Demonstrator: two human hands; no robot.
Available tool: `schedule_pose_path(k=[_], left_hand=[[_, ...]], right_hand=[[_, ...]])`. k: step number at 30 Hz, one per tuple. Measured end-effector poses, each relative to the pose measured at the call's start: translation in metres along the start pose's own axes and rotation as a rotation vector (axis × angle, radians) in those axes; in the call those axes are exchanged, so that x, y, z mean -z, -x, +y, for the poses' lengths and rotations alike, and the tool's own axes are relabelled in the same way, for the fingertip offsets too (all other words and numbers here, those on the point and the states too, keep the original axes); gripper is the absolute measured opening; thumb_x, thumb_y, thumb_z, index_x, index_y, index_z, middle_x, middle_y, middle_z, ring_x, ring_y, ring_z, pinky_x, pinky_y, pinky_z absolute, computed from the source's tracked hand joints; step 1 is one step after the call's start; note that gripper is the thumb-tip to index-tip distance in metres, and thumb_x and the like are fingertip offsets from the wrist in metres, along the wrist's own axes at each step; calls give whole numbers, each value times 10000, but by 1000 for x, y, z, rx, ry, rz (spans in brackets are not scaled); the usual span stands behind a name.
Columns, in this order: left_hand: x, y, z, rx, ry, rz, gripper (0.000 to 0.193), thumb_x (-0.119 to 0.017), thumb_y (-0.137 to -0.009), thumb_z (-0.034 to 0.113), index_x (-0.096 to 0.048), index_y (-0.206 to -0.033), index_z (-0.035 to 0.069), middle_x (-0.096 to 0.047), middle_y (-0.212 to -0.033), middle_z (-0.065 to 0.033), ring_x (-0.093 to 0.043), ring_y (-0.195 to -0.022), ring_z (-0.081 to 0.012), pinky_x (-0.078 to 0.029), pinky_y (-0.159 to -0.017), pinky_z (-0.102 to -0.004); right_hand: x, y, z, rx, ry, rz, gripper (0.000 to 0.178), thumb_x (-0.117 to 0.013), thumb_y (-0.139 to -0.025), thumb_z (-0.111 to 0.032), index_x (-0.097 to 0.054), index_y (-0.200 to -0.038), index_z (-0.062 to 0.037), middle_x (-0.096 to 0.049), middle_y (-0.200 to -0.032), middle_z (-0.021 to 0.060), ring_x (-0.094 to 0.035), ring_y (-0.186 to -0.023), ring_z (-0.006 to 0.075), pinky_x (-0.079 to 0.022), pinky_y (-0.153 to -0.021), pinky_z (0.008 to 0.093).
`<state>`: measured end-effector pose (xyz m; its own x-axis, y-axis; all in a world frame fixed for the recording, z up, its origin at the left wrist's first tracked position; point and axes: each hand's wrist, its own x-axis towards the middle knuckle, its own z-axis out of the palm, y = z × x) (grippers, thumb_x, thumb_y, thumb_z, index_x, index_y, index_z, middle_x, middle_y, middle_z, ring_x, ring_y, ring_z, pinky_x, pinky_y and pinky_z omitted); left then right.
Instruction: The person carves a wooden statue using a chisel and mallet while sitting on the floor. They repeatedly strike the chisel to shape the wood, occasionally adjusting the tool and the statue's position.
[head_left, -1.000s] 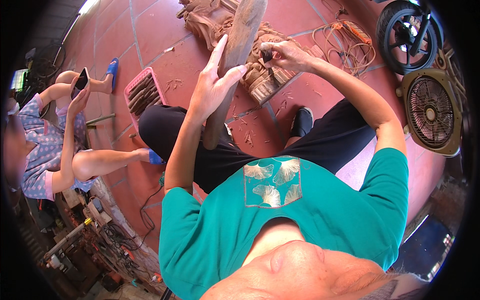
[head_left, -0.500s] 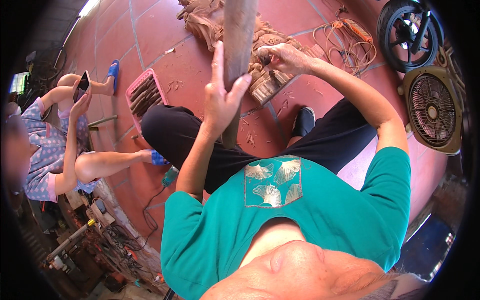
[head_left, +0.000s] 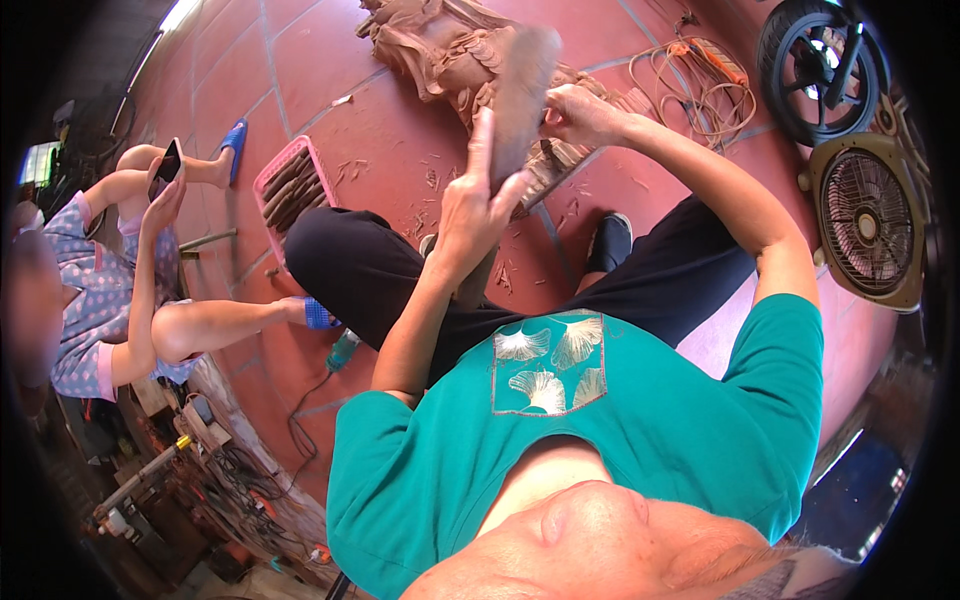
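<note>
My left hand (head_left: 468, 215) is closed round a wooden mallet (head_left: 522, 95), index finger stretched along it. The mallet's broad head is smeared by motion and rises over the carving. My right hand (head_left: 585, 115) has its fingers pinched together just right of the mallet head. It grips a chisel, mostly hidden behind the mallet and fingers. Under both hands lies a brown wood carving (head_left: 430, 50) with deep relief, on the tiled floor between my legs.
A pink basket (head_left: 312, 155) of dark sticks stands left of the carving. Wood shavings (head_left: 505, 275) litter the red tiles. At left, another person holds a phone (head_left: 168, 165). An orange power strip (head_left: 715, 60) with coiled cord, a wheel (head_left: 770, 60) and a box fan (head_left: 868, 225) are at right.
My left hand and the mallet have swung to the right, the mallet head now nearer my right hand. My right hand has shifted slightly right and still grips the chisel.
</note>
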<state>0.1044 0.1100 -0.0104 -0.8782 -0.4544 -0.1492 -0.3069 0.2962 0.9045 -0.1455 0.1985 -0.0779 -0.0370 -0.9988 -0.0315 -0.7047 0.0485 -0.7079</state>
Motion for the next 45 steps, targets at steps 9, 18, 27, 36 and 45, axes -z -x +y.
schedule_pose_path(k=[9,18,27,36,45], left_hand=[[3,2,-37,-95,274,96,834,-672,-966,150,-188,-1638,50,-649,-1054,-79,-620,-825,-117,-535,-695,-259],[1,3,-47,-88,378,131,829,-659,-962,140,-188,-1640,70,-621,-981,-59,-595,-755,-98,-524,-627,-251],[-2,9,-37,-147,396,208,823,-612,-969,69,-144,-1646,72,-615,-970,-60,-578,-728,-87,-512,-614,-244],[-9,22,-34,-200,306,286,819,-610,-966,81,-154,-1646,66,-656,-1076,-124,-645,-855,-152,-550,-727,-284],[-10,24,-39,-146,355,198,819,-638,-970,108,-173,-1642,58,-636,-1167,-115,-621,-883,-132,-540,-753,-270]], right_hand=[[8,5,7,-46,-216,172,319,-738,-882,-36,-625,-1176,-84,-657,-966,36,-632,-892,141,-546,-792,354],[-3,1,-5,44,-105,149,445,-781,-873,-135,-603,-1280,-107,-657,-912,114,-668,-840,226,-535,-765,373],[-10,-2,-12,169,68,76,414,-765,-863,-146,-599,-1239,-103,-640,-823,119,-666,-747,271,-521,-674,399],[-4,-11,-25,100,141,-19,394,-761,-849,-162,-596,-1186,-44,-669,-876,160,-680,-835,340,-518,-725,458],[-4,-10,-21,101,77,-28,507,-745,-860,-153,-593,-1343,-121,-682,-873,158,-702,-808,306,-546,-714,430]])
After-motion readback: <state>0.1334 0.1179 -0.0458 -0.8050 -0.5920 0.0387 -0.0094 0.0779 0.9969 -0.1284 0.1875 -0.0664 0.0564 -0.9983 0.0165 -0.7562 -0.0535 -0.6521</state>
